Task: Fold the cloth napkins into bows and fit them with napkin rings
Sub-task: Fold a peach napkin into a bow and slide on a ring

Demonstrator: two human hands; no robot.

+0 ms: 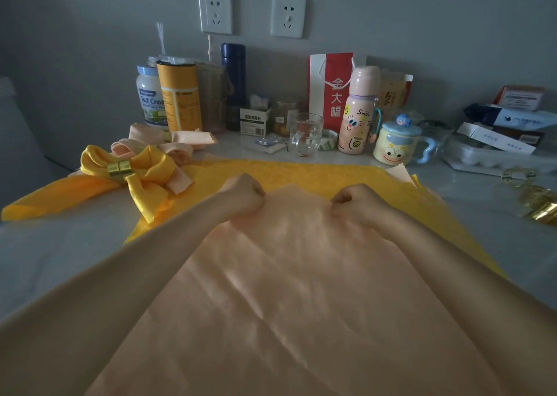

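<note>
Currently the peach napkin (301, 275) lies spread flat over the yellow napkin (301, 172), nearest the person, probably as a smooth base for the first fold. The left hand (245, 193) and right hand (352, 203) each pinch its far edge with curled fingers, set apart so the edge lifts evenly. The finished yellow bow (150, 166), cinched by a gold ring (119, 168), sits far left, off the work area. Spare gold rings (539, 203) lie far right.

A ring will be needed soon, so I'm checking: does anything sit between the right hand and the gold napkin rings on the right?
Nothing visible blocks it. Between the right hand, which pinches the peach napkin, and the gold napkin rings lie only the flat yellow napkin and bare table.
</note>
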